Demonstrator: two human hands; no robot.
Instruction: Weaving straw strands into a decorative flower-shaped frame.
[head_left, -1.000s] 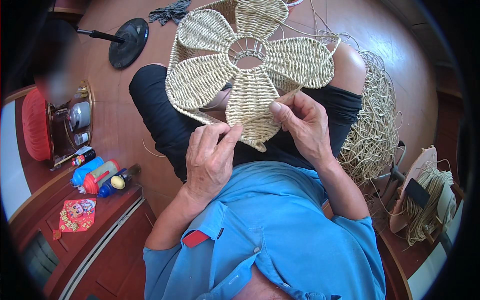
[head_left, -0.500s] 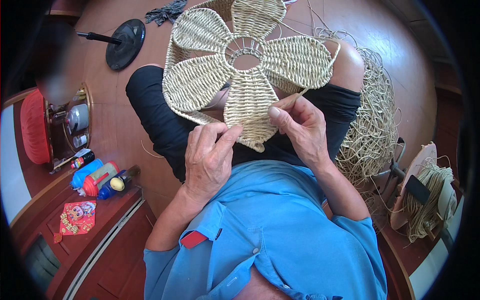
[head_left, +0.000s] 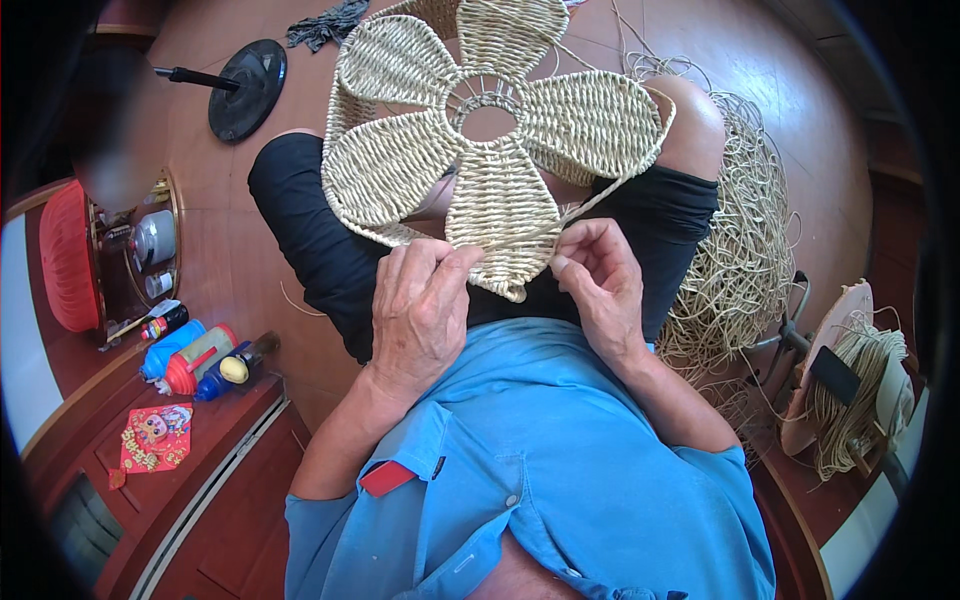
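Head view: nearest is a blue shirt (head_left: 560,440); just beyond, the left hand (head_left: 420,305) has its bent fingers closed on the left edge of the lowest petal (head_left: 503,215). The right hand (head_left: 605,285) bunches its fingertips at the right edge; whether they pinch the pale strand (head_left: 600,198) there, I cannot tell. The flower-shaped woven piece (head_left: 495,165) rests over the lap. Weaving this petal's outer end seems in hand; the next move calls for drawing the strand snug around that edge. Farther out, loose cord (head_left: 730,230) heaps beside the right leg.
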